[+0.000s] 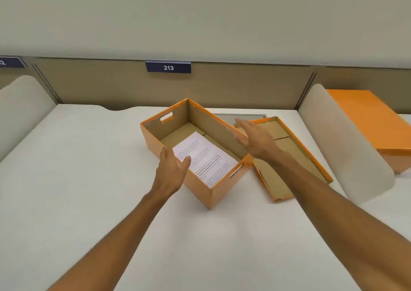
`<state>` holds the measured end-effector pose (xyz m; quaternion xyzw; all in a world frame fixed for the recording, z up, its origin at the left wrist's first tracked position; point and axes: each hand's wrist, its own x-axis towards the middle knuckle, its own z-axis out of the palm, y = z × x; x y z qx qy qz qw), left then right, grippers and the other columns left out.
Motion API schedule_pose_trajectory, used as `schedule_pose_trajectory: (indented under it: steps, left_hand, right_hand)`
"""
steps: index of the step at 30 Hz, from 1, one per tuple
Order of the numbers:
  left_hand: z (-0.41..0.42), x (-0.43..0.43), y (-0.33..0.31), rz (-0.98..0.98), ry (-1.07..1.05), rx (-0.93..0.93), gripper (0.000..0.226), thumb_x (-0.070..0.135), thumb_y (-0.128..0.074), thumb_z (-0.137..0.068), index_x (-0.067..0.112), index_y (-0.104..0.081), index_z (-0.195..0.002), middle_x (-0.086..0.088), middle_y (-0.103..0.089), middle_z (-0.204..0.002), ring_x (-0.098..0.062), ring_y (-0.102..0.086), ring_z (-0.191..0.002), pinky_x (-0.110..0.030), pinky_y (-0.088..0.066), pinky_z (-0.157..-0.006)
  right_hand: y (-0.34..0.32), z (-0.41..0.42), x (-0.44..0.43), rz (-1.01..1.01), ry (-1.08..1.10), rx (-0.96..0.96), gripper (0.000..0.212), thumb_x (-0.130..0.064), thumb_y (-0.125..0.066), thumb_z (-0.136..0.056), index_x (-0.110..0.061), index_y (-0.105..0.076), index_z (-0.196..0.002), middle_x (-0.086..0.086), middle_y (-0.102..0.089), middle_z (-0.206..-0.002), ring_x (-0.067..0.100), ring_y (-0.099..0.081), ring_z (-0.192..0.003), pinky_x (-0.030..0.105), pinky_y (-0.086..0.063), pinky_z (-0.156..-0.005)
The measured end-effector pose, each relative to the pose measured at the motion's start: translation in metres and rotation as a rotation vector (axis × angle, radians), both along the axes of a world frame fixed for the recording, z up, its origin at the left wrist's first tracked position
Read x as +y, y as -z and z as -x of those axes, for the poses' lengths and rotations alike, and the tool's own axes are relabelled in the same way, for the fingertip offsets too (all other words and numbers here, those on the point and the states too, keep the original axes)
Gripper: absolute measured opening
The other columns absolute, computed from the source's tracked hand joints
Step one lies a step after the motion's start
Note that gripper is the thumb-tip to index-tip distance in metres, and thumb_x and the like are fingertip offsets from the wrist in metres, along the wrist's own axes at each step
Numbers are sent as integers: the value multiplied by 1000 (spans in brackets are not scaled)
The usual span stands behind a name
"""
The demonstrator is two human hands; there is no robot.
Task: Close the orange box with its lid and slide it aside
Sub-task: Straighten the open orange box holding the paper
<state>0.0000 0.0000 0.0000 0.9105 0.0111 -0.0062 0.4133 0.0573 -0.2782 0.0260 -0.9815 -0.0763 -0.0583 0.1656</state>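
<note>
An open orange box (219, 194) with brown cardboard inside stands at an angle in the middle of the white desk (77, 179). A printed white sheet (206, 155) lies on its floor. The box's lid (295, 164) lies upside down on the desk just to the right, touching the box's right side. My left hand (172, 170) hovers at the box's near-left wall, fingers apart, holding nothing. My right hand (255, 138) is flat and open above the box's right rim and the lid's far end.
A second orange box (373, 121) with its lid on stands beyond the curved grey divider (347, 144) on the right. Another divider (22, 103) borders the left. A back panel with a sign reading 213 (168, 67) closes the far edge.
</note>
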Motion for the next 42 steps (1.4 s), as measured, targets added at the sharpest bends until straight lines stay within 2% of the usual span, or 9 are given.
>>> schedule_pose_trajectory:
  steps: [3,7,13,17,22,27,30,34,42]
  left_hand:
    - [-5,-13,14,168,-116,93,55,35,-63,-92,11,-43,-137,-8,-54,-138,-28,-53,-124,-33,-43,-92]
    - [-12,-24,28,349,-203,265,54,31,-70,-84,22,-44,-130,3,-63,-113,-25,-62,-104,-48,-57,-89]
    - [-24,-29,43,413,-282,232,49,10,-62,-85,23,-45,-130,-2,-65,-114,-26,-65,-103,-51,-62,-76]
    - [-28,-18,44,452,-282,216,46,5,-64,-84,28,-51,-122,-1,-65,-108,-16,-66,-95,-38,-63,-60]
    - [-35,16,35,503,-249,257,56,-4,-62,-82,27,-54,-129,-3,-69,-106,-26,-69,-94,-37,-62,-55]
    - [-37,63,26,510,-165,305,72,-3,-61,-83,27,-47,-147,-14,-68,-122,-33,-69,-105,-55,-62,-72]
    - [-34,88,17,508,-107,312,69,-2,-61,-84,30,-49,-145,-9,-72,-117,-29,-71,-100,-48,-63,-66]
    - [-23,113,7,465,-29,326,70,-3,-60,-86,29,-46,-147,-4,-74,-113,-21,-73,-91,-34,-60,-55]
    - [11,153,11,378,79,356,68,3,-63,-90,29,-44,-149,-4,-72,-118,-23,-72,-101,-38,-63,-62]
  right_hand:
    - [14,-14,-9,14,46,71,57,-34,-55,-100,-19,-36,-151,9,-51,-150,34,-51,-132,53,-46,-101]
    - [29,-27,-16,-57,146,166,51,-36,-55,-98,-23,-38,-144,14,-61,-128,39,-61,-112,53,-53,-86]
    - [45,-44,-25,-118,237,204,28,-26,-50,-101,-16,-70,-116,9,-74,-102,31,-68,-90,47,-59,-77]
    - [50,-46,-31,-212,278,190,24,-20,-57,-95,-20,-77,-109,5,-77,-98,26,-70,-89,46,-60,-75]
    - [54,-31,-22,-408,319,211,23,-19,-65,-90,-20,-80,-109,-1,-76,-86,15,-66,-72,26,-52,-61]
    - [51,5,-1,-731,313,336,22,-15,-68,-91,-18,-80,-109,2,-78,-88,21,-70,-71,35,-60,-60]
    - [48,31,17,-882,330,349,20,-16,-70,-90,-17,-77,-109,16,-76,-93,30,-75,-85,44,-65,-69]
    - [43,71,44,-1097,268,420,16,-19,-69,-94,-30,-74,-104,7,-80,-91,26,-77,-89,35,-63,-60]
    - [56,140,81,-1097,319,385,33,-21,-69,-95,-20,-69,-128,7,-80,-99,26,-76,-94,49,-64,-71]
